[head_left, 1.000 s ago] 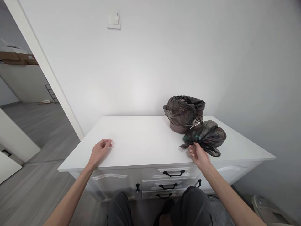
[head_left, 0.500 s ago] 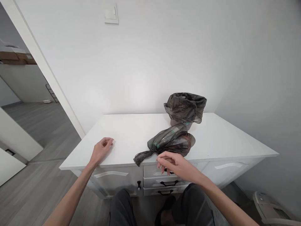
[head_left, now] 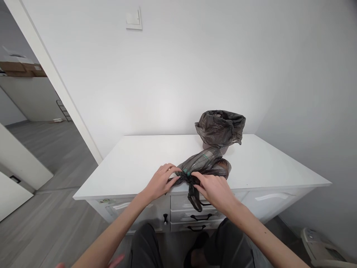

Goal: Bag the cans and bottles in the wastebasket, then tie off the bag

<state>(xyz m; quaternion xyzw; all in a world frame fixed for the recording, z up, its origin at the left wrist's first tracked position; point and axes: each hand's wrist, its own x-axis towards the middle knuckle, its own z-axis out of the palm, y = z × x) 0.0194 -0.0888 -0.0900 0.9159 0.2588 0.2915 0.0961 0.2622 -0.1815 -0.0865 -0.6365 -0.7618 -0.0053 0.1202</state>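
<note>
Grip pinched on knotted bag (head_left: 205, 160)

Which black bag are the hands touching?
The front bag: the left hand and right hand pinch its gathered neck. The back bag, draped over a brown container, has no hand on it.

Dark grey trousers (head_left: 146, 245), black footwear (head_left: 196, 245).
</note>
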